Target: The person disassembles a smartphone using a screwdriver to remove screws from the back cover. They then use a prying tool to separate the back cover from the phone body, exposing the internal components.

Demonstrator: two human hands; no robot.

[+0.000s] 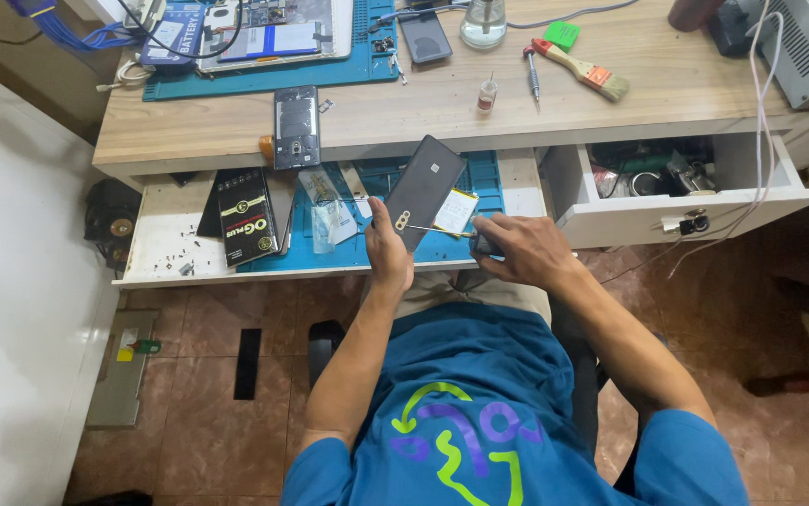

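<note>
My left hand is raised with thumb up and fingers closed in a grip. My right hand is curled beside it, apparently pinching, fingertips hidden. Both forearms angle inward, elbows bent.

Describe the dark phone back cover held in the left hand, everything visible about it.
The phone back cover is a thin, dark grey, glossy-looking panel with rounded corners, a small pale mark near its middle and camera cutouts at its lower end. It is tilted above the open drawer, pinched at that end by the left hand.
</note>
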